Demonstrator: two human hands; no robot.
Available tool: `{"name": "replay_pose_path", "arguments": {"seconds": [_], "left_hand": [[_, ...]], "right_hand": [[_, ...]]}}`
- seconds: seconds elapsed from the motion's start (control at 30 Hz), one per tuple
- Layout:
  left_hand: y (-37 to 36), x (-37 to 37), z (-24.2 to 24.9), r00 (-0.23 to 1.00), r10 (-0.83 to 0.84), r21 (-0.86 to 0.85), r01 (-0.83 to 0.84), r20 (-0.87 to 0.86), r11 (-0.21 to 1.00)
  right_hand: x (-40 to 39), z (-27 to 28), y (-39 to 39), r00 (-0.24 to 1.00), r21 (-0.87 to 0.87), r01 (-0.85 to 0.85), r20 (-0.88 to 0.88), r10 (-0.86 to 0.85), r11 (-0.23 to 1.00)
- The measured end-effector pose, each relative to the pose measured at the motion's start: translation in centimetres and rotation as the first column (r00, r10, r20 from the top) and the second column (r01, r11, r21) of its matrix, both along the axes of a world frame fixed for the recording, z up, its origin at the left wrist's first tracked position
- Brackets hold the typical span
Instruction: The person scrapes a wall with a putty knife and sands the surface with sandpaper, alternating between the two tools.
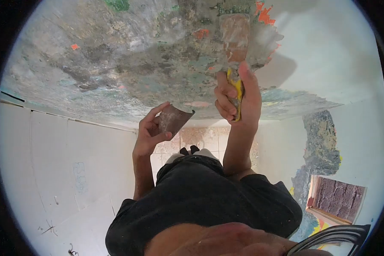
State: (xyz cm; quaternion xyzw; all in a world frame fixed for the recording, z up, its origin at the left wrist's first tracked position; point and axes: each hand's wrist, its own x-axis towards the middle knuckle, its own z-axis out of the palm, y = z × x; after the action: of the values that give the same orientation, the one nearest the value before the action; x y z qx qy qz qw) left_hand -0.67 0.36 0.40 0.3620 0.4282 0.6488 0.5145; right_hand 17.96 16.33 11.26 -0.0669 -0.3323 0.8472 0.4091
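Note:
My right hand (243, 94) is wrapped round the yellow handle of a putty knife (236, 38), with the thumb along the top of the grip. Its wide blade, smeared with white, points up and overlaps the patchy grey wall (128, 64) in this view. Lower and to the left, my left hand (148, 134) pinches a curved brown sheet (174, 121) between thumb and fingers. That sheet is dusted pale and its far corner curls over.
White paint (333, 59) borders the stripped area on the right, with orange flecks along the ragged edge. Floor tiles (209, 138) show beyond my body. At lower right is a wood-framed opening (339, 198); a plain white wall (81, 166) stands left.

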Motion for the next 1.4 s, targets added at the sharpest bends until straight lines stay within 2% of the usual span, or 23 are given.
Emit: {"name": "replay_pose_path", "arguments": {"seconds": [0.1,0.17,0.3,0.47,0.6,0.8,1.0,1.1,1.27,1.4], "left_hand": [[-0.4,0.2,0.2,1.0,-0.022,0.007,0.022,0.015,1.0],[-0.2,0.1,0.0,1.0,-0.013,0.048,0.013,0.002,0.999],[-0.8,0.5,0.4,0.999,-0.029,0.002,0.029,0.019,1.0],[-1.5,0.2,-0.2,1.0,0.019,0.013,-0.019,0.01,1.0],[-2.1,0.3,0.1,1.0,0.026,0.004,-0.026,0.009,1.0],[-2.6,0.9,0.1,1.0,0.014,0.013,-0.014,0.009,1.0],[-3.1,0.8,0.2,0.999,0.023,0.028,-0.024,0.048,0.999],[-3.2,0.5,0.0,0.999,0.022,0.04,-0.023,0.026,0.999],[-3.1,0.3,0.0,0.998,0.032,0.026,-0.033,0.054,0.999],[-2.6,0.4,0.5,0.998,0.024,0.053,-0.027,0.057,0.998]], "right_hand": [[-0.3,-1.2,-0.3,0.995,0.034,0.082,0.053,-0.084,0.996],[-0.5,-0.7,0.3,0.998,0.043,0.062,0.021,-0.063,0.997],[-1.3,0.2,-0.5,0.99,0.039,0.113,0.077,-0.116,0.993],[-0.7,0.0,-0.1,0.998,0.054,0.048,0.036,-0.05,0.997],[-0.4,-0.4,-0.3,0.991,0.036,0.089,0.096,-0.092,0.995],[-1.0,0.9,0.2,0.997,0.017,0.071,0.004,-0.071,0.997],[-0.6,1.1,0.3,0.998,0.067,0.042,0.037,-0.044,0.997],[-0.2,0.4,-0.1,0.986,0.104,0.11,0.112,-0.121,0.988],[-0.1,0.8,-0.3,0.995,0.001,0.085,0.042,-0.085,0.996],[0.1,0.5,-0.2,0.991,0.097,0.11,0.07,-0.117,0.989]]}}
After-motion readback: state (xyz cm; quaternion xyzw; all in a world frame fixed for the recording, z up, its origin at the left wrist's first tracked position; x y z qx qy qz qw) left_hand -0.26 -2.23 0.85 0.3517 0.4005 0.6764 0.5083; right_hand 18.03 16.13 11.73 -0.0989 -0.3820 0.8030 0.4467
